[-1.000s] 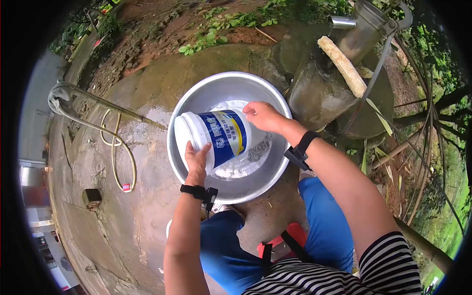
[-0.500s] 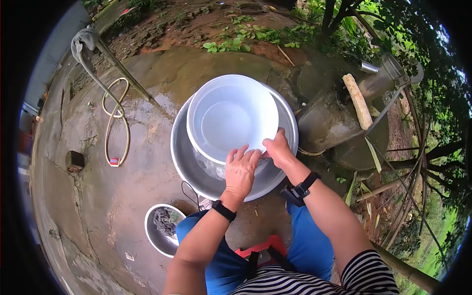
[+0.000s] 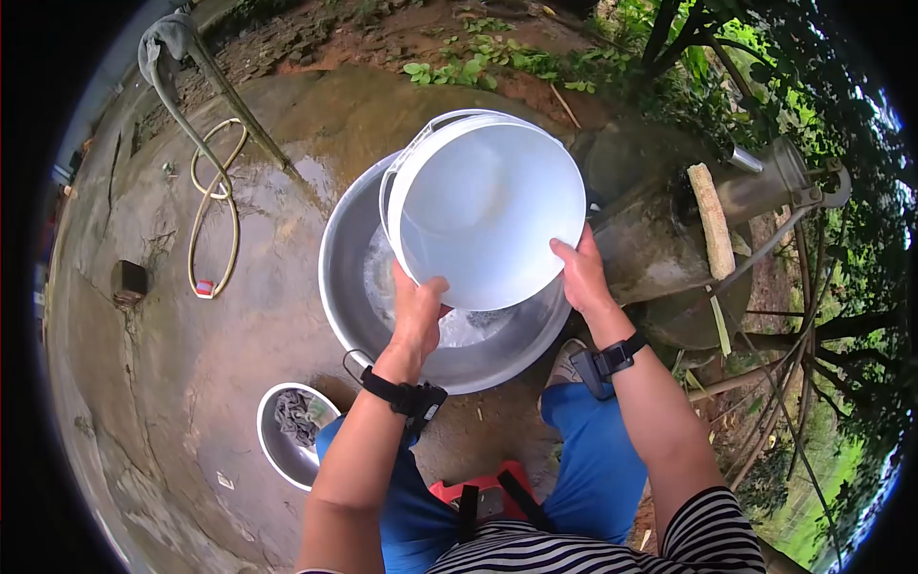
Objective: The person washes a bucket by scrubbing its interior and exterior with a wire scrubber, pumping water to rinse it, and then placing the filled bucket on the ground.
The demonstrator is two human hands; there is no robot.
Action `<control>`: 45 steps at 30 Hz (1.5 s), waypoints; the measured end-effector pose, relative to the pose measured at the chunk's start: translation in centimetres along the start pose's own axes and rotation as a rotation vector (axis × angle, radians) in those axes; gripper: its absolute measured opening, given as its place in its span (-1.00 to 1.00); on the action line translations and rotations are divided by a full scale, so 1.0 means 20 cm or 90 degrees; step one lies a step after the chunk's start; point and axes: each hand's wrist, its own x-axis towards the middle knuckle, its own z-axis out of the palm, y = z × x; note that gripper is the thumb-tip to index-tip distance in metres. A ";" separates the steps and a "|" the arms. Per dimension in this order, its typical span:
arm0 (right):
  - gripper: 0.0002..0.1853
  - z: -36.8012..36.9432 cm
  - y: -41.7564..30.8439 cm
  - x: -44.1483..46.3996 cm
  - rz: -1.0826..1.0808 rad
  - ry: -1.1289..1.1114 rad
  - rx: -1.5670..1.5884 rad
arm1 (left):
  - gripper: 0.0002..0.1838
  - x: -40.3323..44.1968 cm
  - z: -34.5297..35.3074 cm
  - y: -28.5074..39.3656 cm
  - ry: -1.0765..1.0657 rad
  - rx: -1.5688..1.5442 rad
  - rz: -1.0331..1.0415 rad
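A white bucket (image 3: 488,215) is tilted with its open mouth toward me, so its pale inside shows. My left hand (image 3: 417,308) grips the near left rim, and my right hand (image 3: 583,271) grips the right rim with the thumb inside. Under the bucket is a wide metal basin (image 3: 346,277) holding some water and a dark grey clump (image 3: 486,319) near the bucket's lower edge. The bucket's wire handle hangs at its upper left side. Its outer label is hidden from view.
A small bowl (image 3: 271,450) with grey cloth stands at the lower left. At the right a brush-like corncob (image 3: 712,220) lies on a concrete block (image 3: 650,244) beside a metal hand pump (image 3: 765,182). A looped hose (image 3: 197,230) and a pole (image 3: 234,100) are at the left.
The bucket has turned from lying on its side, label showing, to mouth toward me, then moved up and right. My left hand has shifted to the left rim, my right to the right rim.
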 end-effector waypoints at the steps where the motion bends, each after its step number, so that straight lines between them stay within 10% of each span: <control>1: -0.39 -0.02 -0.03 0.00 0.027 0.001 0.012 | -0.23 -0.04 0.04 0.01 0.022 0.009 0.040; 10: -0.64 -0.11 -0.21 0.02 -0.298 0.153 -0.619 | -0.26 -0.10 0.06 -0.02 0.027 0.226 0.167; 14: -0.66 -0.14 -0.16 0.04 -0.238 0.044 -0.572 | -0.31 -0.15 0.08 0.00 0.115 0.365 0.397; 45: -0.71 -0.11 -0.08 0.06 -0.112 0.081 -0.516 | -0.26 -0.14 0.06 0.11 0.094 0.472 0.540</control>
